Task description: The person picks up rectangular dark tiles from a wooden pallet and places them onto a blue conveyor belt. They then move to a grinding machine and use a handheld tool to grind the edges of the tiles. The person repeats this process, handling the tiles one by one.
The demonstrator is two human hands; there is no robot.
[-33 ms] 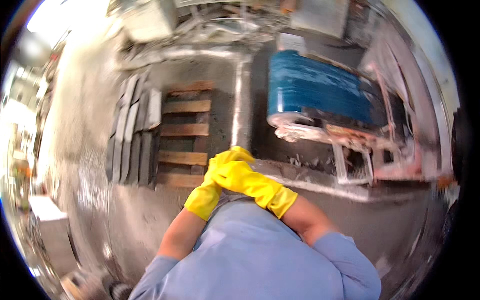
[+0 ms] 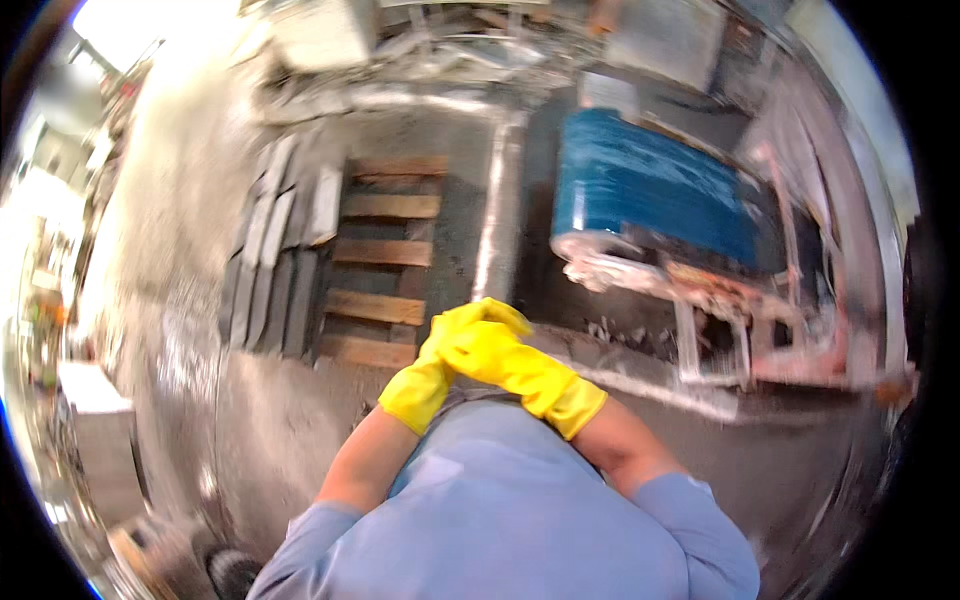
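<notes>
Both my hands wear yellow rubber gloves and are pressed together in front of my waist. My right hand lies across my left hand, its fingers closed on the left glove near the base of the fingers. Curled fingers of my left hand appear to stick out above and to the right; most of that hand is covered. Motion blur hides the finer finger positions, and no tool shows in either hand. The glove cuffs end around the wrists, below light blue sleeves.
Ahead on the left lie a wooden pallet and a stack of long grey slabs. To the right, a machine with a wide blue roller belt stands in a recess, a pinkish frame beside it. A pale raised kerb runs between.
The view has tilted slightly, so pallet, slabs and blue machine sit farther right in the picture. My gloved hands stay joined, slightly farther right and lower.
</notes>
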